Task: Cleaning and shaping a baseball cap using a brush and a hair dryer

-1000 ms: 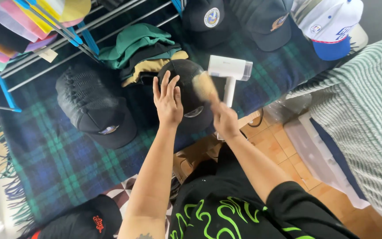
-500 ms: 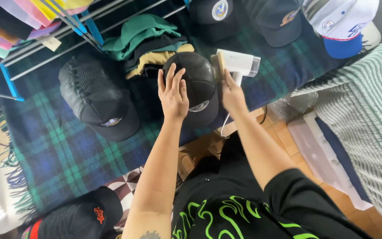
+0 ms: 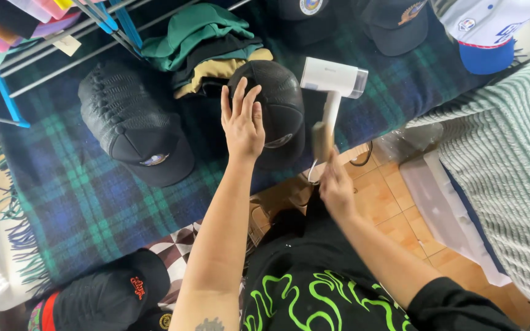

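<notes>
Left hand (image 3: pixel 242 124) flat on the black cap (image 3: pixel 271 110), palm down, fingers spread and slack, pinning rather than clutching. Cap sitting on the plaid blanket (image 3: pixel 93 202), brim toward the near edge, crown just touching a stack of folded caps (image 3: pixel 207 46) in green, black and tan behind it. Right hand (image 3: pixel 337 187) off the near edge of the blanket, blurred, clenched around the lower end of a wooden brush (image 3: pixel 322 140); brush upright, head up beside the cap's right flank, contact with the cap impossible to tell. White handheld steamer (image 3: pixel 334 83) lying just right of the cap, handle pointing toward the brush. Another black cap (image 3: pixel 133 132) well to the left; white and blue cap (image 3: pixel 483 34) off at the far right corner.
</notes>
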